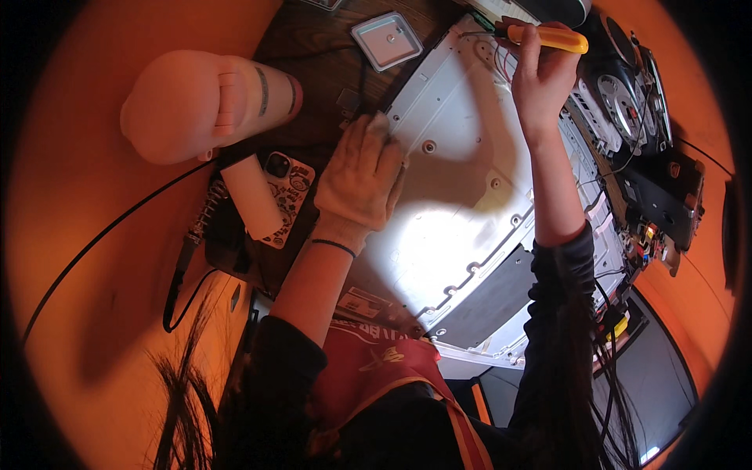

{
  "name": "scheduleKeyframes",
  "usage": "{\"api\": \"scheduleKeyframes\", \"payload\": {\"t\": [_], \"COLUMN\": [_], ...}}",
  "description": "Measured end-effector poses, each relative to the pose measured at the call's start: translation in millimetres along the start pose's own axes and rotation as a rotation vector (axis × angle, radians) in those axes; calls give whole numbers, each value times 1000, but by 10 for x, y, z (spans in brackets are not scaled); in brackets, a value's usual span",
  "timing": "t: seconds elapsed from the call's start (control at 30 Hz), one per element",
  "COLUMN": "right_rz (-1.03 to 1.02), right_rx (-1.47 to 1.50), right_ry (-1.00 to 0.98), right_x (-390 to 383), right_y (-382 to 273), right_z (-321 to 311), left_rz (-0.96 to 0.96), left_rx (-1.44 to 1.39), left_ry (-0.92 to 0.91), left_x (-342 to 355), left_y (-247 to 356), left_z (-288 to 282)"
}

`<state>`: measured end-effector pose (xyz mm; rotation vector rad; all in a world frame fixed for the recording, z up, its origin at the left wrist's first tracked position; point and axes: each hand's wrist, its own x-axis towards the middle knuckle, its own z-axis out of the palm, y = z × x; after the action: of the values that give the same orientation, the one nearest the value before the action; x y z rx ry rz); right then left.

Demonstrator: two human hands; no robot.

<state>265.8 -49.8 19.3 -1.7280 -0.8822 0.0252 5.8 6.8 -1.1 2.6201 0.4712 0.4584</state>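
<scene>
A large white metal panel with holes and brackets lies across the table. My right hand is closed around a yellow-handled screwdriver, its shaft reaching left to the panel's upper edge, near some thin red wires. My left hand, in a pale work glove, grips the panel's left edge with bent fingers; its fingertips are partly in shadow. A small metal tray with a tiny part in it sits on the dark wooden table left of the panel's top.
At left are a large pink cylindrical object, a patterned phone and a white roll, with cables beside them. Dark electronic parts and a laptop-like device crowd the right. A dark screen lies at lower right.
</scene>
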Motion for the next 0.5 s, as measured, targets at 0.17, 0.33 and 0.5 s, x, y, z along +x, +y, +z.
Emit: {"api": "scheduleKeyframes", "payload": {"t": [0.17,0.33,0.5], "right_rz": [-1,-13,-26], "right_rx": [-28,97,-17], "right_ry": [39,64,62], "right_x": [-8,-37,-28], "right_y": [80,98,120], "right_z": [-25,-11,-31], "left_rz": [8,17,15], "left_rx": [14,30,26], "left_ry": [4,18,17], "left_x": [3,8,0], "left_y": [-1,-5,-8], "left_z": [1,14,22]}}
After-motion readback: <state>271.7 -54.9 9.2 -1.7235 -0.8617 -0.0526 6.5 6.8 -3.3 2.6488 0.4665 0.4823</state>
